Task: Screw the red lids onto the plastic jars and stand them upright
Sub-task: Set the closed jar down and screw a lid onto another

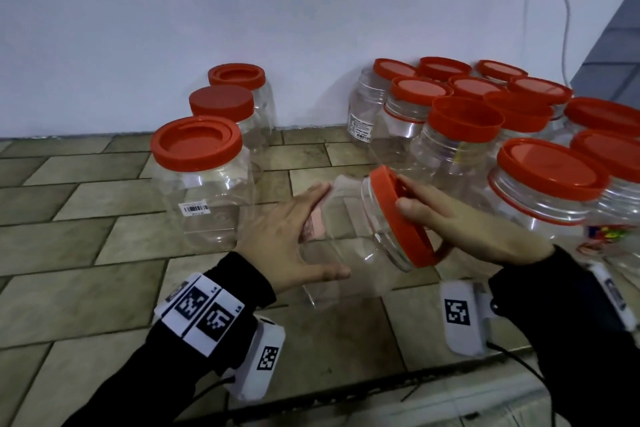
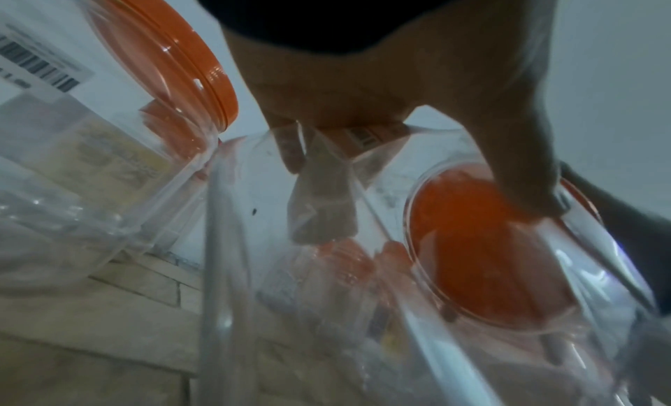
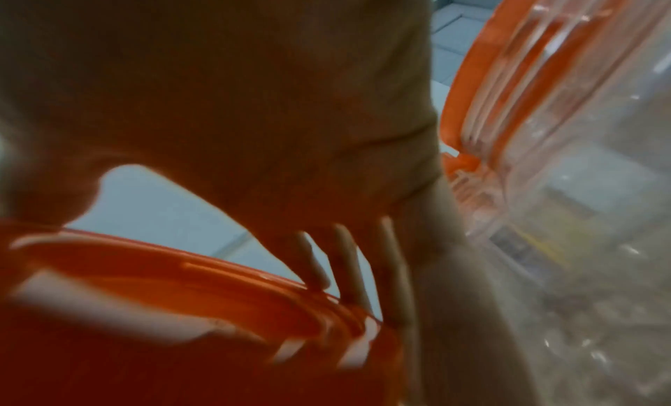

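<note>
A clear plastic jar [image 1: 349,253] is held tilted on its side above the tiled floor [image 1: 86,288], mouth toward the right. My left hand [image 1: 329,232] grips its body, fingers over the top and thumb underneath. A red lid [image 1: 405,236] sits on the jar's mouth, and my right hand [image 1: 415,218] grips its rim with thumb and fingers. In the left wrist view the jar [image 2: 327,211] fills the frame below my left hand [image 2: 363,82], with the lid [image 2: 490,254] seen through it. The right wrist view, blurred, shows my fingers [image 3: 345,254] on the lid [image 3: 145,312].
Three lidded jars stand upright at the left: one close [image 1: 197,149], two behind it [image 1: 221,104] [image 1: 237,76] by the white wall. Several lidded jars [image 1: 550,173] crowd the right, close to my right hand. A cable [image 1: 566,10] hangs on the wall.
</note>
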Motion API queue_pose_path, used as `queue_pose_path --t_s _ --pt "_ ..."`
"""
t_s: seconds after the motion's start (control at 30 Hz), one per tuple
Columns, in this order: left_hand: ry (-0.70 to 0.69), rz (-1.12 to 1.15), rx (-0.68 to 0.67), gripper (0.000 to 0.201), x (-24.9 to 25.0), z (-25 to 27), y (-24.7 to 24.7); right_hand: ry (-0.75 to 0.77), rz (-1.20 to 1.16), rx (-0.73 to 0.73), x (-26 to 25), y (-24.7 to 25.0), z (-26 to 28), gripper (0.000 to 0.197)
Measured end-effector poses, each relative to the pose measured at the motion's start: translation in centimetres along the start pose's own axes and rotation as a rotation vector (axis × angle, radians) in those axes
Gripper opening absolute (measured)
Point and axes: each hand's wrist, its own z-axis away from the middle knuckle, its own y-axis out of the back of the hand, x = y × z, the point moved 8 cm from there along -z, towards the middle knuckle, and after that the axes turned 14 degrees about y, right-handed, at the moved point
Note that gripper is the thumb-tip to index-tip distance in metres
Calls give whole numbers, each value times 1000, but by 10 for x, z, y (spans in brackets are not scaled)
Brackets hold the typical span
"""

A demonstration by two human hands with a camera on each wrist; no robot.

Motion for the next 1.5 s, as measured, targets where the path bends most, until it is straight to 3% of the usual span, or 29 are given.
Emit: queue_pose_path --t_s 0.1,0.2,0.33,0.43,0.57,0.63,0.73,0.8,0.87,0.93,1.0,1.07,1.2,1.3,1.4,1.5 --pt "-19 -4 -31 115 5 -3 -3 66 74 -68 -5 4 3 111" --pt "-8 54 -63 114 7 -9 -3 282 255 -86 -17 9 8 114" --pt "10 44 -72 109 13 -14 -8 456 280 -131 -19 10 13 114" --pt "38 45 -31 110 13 -11 -7 421 240 -123 -14 11 11 113" --pt "74 -14 40 115 17 -7 -10 150 132 -5 6 8 5 90" --pt "83 -57 61 114 20 -7 -12 97 90 -41 17 7 2 96" --pt "113 -60 59 112 22 -6 -13 223 123 -293 17 4 7 119" --pt "111 -37 74 112 23 -4 -11 395 191 -315 4 12 9 126" --pt "111 -17 99 114 24 -1 -10 489 200 -272 -4 14 8 116" --pt "125 -26 125 115 26 1 -10 422 167 -185 -1 12 3 101" --pt "136 -50 153 114 27 4 -11 241 131 -109 11 10 -3 83" --pt "146 -40 179 114 27 8 -12 137 97 -151 22 7 -7 88" --pt "186 47 202 114 21 13 -6 372 125 -370 9 2 -2 116" --pt "167 48 178 110 20 12 -6 497 206 -313 -4 9 1 119" --pt "153 -3 155 107 20 9 -7 253 185 -123 4 14 -7 98" --pt "136 -13 148 108 17 7 -7 35 186 -206 24 -1 -4 94"
